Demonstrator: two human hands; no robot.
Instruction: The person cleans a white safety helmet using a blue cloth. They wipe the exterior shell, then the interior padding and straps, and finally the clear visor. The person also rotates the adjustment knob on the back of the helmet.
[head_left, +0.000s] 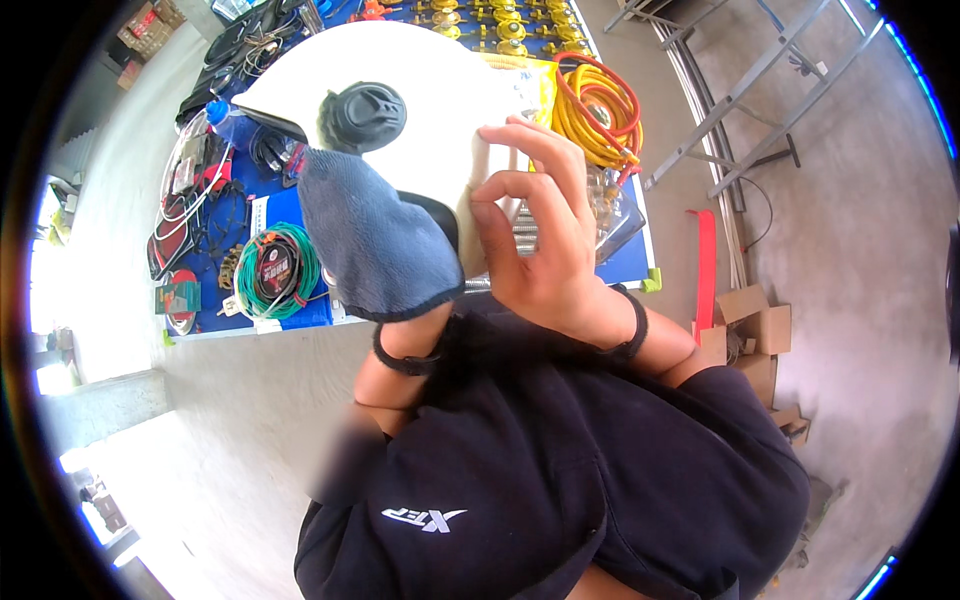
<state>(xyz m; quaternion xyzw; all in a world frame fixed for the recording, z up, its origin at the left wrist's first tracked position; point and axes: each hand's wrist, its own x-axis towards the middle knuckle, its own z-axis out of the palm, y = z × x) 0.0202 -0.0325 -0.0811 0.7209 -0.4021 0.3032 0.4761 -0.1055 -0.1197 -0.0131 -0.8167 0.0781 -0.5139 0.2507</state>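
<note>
A large white rounded object (435, 60) with a ridged black round cap or knob (364, 115) fills the space in front of me, over the table. Its exact kind I cannot make out. My right hand (545, 225) is at its right edge, thumb and forefinger pinched together there and the other fingers curled against the side. A grey-blue cloth mitt (380, 235) with a dark hem covers my left hand and hides its fingers. The mitt is up against the lower left of the white object, just below the black cap, partly over another black part.
Beneath is a blue-topped table (630, 270). A coiled yellow and red hose (600, 110), a green cable coil (277, 272), a plastic bottle (232, 125) and rows of yellow fittings (510, 30) lie on it. Cardboard boxes (755, 325) and a metal frame (760, 110) stand at right.
</note>
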